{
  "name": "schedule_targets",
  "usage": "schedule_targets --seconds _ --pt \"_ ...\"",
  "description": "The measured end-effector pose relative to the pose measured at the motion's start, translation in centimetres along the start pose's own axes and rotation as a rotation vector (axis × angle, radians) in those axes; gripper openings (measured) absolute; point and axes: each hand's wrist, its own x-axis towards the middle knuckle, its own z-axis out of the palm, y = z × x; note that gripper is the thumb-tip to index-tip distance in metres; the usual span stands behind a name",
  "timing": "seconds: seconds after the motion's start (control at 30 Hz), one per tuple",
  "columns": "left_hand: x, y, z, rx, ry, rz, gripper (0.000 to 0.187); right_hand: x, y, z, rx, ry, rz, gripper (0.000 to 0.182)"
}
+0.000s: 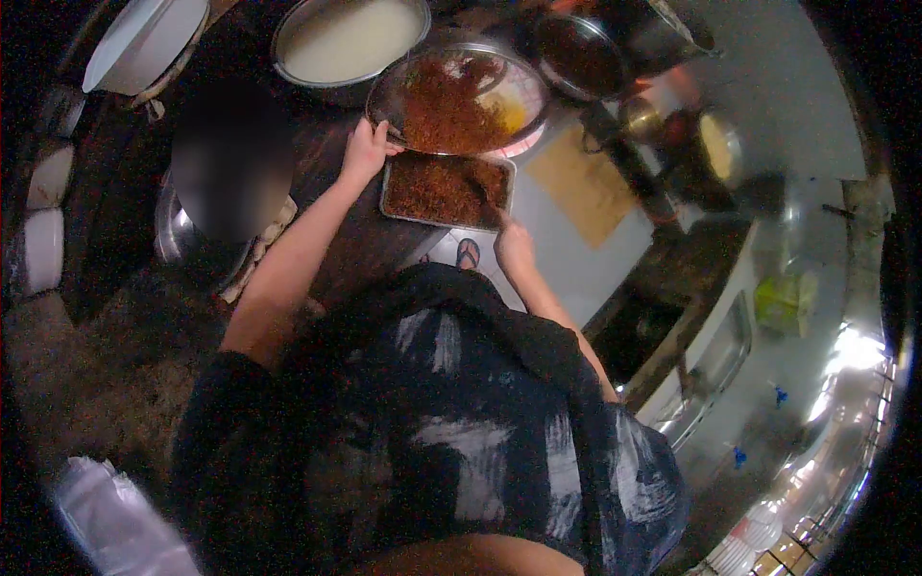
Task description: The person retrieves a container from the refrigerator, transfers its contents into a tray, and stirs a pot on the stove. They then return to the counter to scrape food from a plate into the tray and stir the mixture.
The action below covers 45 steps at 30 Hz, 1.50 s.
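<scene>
My left hand (362, 156) is closed on the near-left rim of a wide metal bowl (382, 88). Reddish-brown crumbly food (437, 101) lines the bowl, with a yellow patch at its right side. Just below the bowl is a rectangular metal tray (386, 204) filled with similar brown food (437, 187). At the tray's right edge, my right hand (516, 247) is closed around the handle of a dark spoon-like utensil (487, 189). The utensil's far end lies in the tray's food, so its shape is partly hidden.
A large pot of whitish contents (351, 43) stands beyond the bowl to the left. A dark pan (581, 58) is at the back right. Brown cardboard (586, 182) lies right of the tray. A sink (715, 365) is further right. Sandaled feet (468, 253) show below.
</scene>
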Motion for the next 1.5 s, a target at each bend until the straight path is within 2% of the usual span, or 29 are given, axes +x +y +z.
schedule_targets --seconds 0.13,0.23,0.3,0.4,0.7,0.93,1.0,1.13,1.23,1.37,1.43,1.5 --pt "0.2 -0.2 0.1 -0.019 -0.008 0.028 0.02 -0.2 -0.2 -1.7 0.048 0.075 -0.057 0.035" --pt "0.1 -0.2 0.3 -0.016 -0.009 0.062 0.02 0.9 -0.6 -2.6 -0.041 0.107 0.013 0.033" --pt "0.7 -1.2 0.5 -0.066 -0.015 0.097 0.02 2.1 0.4 -1.3 -0.075 0.017 -0.009 0.036" --pt "0.7 -0.8 0.5 -0.025 -0.038 0.086 0.02 3.0 -1.5 -0.4 -0.108 -0.031 -0.041 0.035" --pt "0.6 -0.4 0.5 -0.093 -0.048 0.106 0.023 3.9 -5.6 2.0 -0.122 -0.013 -0.218 0.037" --pt "0.5 -0.4 0.4 -0.063 -0.034 0.076 0.021 0.9 -6.4 -0.5 -0.075 -0.041 -0.276 0.038" --pt "0.6 -0.2 0.5 -0.055 -0.035 0.08 0.021 0.3 -4.8 0.4 0.029 -0.126 -0.283 0.042" --pt "0.7 -0.7 0.5 -0.031 -0.015 0.056 0.021 0.0 -2.3 0.6 0.04 -0.113 -0.252 0.038" --pt "0.8 -0.8 0.7 -0.034 -0.016 0.079 0.021 0.1 -0.8 0.1 0.101 -0.086 -0.11 0.033" --pt "1.2 -1.2 0.6 -0.066 -0.019 0.088 0.02 0.0 0.0 -1.4 0.012 -0.026 -0.165 0.037" --pt "1.2 -1.4 0.7 -0.042 -0.025 0.084 0.02 0.5 0.0 -2.2 0.051 0.033 -0.074 0.033" --pt "0.6 -0.5 0.8 -0.067 -0.036 0.095 0.02 1.2 -0.2 -2.2 -0.017 -0.006 -0.049 0.037"
